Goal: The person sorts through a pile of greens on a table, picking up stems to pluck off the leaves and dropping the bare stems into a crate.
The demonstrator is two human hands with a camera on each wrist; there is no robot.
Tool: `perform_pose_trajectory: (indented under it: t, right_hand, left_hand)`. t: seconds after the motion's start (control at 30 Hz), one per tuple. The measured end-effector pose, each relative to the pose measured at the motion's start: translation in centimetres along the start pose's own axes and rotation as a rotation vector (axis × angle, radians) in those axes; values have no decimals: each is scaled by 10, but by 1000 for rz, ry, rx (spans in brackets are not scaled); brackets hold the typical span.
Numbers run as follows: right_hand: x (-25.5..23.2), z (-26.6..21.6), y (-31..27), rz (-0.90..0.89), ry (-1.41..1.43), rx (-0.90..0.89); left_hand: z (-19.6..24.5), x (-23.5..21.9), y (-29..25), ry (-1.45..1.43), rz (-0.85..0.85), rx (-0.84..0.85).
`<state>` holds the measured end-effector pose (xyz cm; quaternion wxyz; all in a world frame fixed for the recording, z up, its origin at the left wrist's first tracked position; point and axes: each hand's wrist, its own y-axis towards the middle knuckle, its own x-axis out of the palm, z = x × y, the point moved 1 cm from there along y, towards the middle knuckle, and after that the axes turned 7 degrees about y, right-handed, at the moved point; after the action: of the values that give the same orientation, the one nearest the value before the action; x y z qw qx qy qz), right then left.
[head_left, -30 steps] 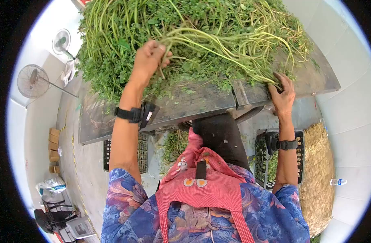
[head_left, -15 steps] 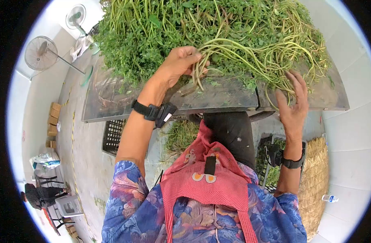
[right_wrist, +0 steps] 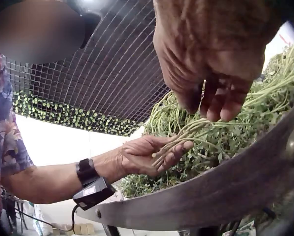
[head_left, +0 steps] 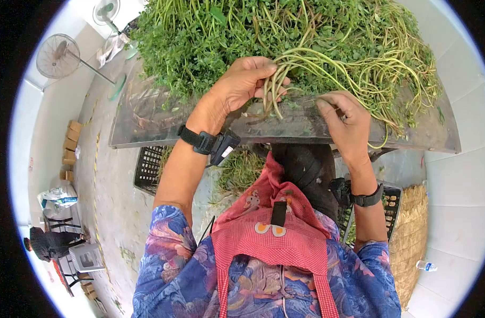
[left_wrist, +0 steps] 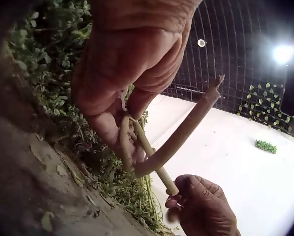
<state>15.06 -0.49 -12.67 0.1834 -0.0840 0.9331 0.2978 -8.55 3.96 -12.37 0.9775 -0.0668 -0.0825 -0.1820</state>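
Note:
Long green stems (head_left: 319, 59) (right_wrist: 186, 132) lie bent over the front of a large leafy heap (head_left: 237, 32). My left hand (head_left: 242, 85) (left_wrist: 137, 64) (right_wrist: 154, 152) pinches several of them near their cut ends, which hang below the thumb. To its right, above the table's front edge, my right hand (head_left: 348, 119) (left_wrist: 203, 209) (right_wrist: 211, 64) has curled fingers with the thumb close to the index finger. No stem shows plainly between them. In the left wrist view it appears just past a stem end (left_wrist: 172, 189).
The dark table (head_left: 168, 132) has loose leaf bits along its front. Below are black crates (head_left: 147, 169), a greenery pile (head_left: 242, 169) and a woven straw bundle (head_left: 412, 238). Fans (head_left: 58, 55) stand at left; a person (head_left: 51, 244) is at lower left, and a bottle (head_left: 425, 266) lies at right.
My left hand has moved right and back toward me with the stems, their ends hanging lower. My right hand has left the stems' right part and come left, its fingers now curled.

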Motion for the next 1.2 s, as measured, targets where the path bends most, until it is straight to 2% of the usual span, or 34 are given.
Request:
perform_pose_trajectory:
  t: [0.17,0.23,0.3,0.37,0.4,0.47,0.67,0.73,0.8,0.83,0.87,0.9,0.97,1.03,1.1,1.13,1.17,1.2]
  right_hand:
    - [30,-4,6,27,-43,-4]
    - [40,4,12,74,-202,-253]
    - [44,8,12,59,-152,-211]
    - [43,6,11,23,23,-15]
    - [43,4,9,22,24,-13]
    - [43,3,4,-43,246,245]
    - [42,4,-1,-35,311,303]
    - [41,7,-3,-47,320,311]
    - [39,6,-4,-56,328,315]
    - [39,1,-7,-197,326,308]
    - [40,-3,-10,-339,323,301]
    - [41,-7,-15,-334,323,299]
    - [47,-16,-25,-530,645,280]
    - [47,-11,-28,-522,722,282]
    - [35,-5,-26,-357,851,501]
    - [30,2,-28,-222,899,553]
    - [20,7,-28,-163,944,565]
    - [9,12,-28,-101,986,576]
  left_hand:
    - [-3,7,-2,4,-10,18]
    - [-4,8,-2,-43,-5,25]
    - [-5,8,-1,-100,-18,23]
    - [-9,7,1,-214,-31,24]
    - [-13,2,6,-262,-99,46]
    - [-16,0,8,-326,-124,39]
    - [-16,7,7,-415,-136,-43]
    - [-13,12,5,-357,-38,-71]
    - [-20,6,9,-394,-76,-51]
    - [-17,8,9,-433,-112,-31]
    - [-15,12,8,-349,51,-48]
    - [-14,11,8,-345,47,-48]
    - [-10,11,6,-229,55,-44]
    - [-11,15,4,-199,91,-54]
    - [-10,15,-2,-122,116,-59]
    - [-8,15,-6,-9,128,-38]
    - [-6,16,-10,-6,117,-37]
    - [-4,15,-14,171,189,-24]
